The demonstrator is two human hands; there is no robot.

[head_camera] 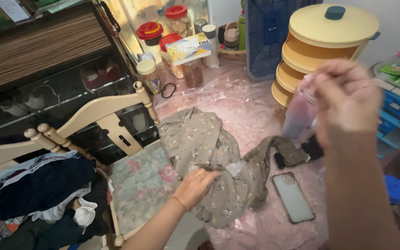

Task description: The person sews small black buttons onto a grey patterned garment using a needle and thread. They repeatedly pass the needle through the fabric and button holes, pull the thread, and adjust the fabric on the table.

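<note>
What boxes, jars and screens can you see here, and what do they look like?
Box: flat, yellow and white, lying on the jars at the back.
Jars: clear, with red lids, standing behind the box.
Small jar: cream lid, beside the chair.
Phone: dark rectangle, screen side hidden, lying on the pink table cover near the cloth.

Yellow-white box [189, 48] — atop jars [174, 55]

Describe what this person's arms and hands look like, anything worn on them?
Both forearms are bare, with no sleeves or gloves in view. The left hand wears a thin ring on one finger. The right hand is motion-blurred, so any jewellery on it cannot be made out. No watch or bracelet shows on either wrist.
</note>
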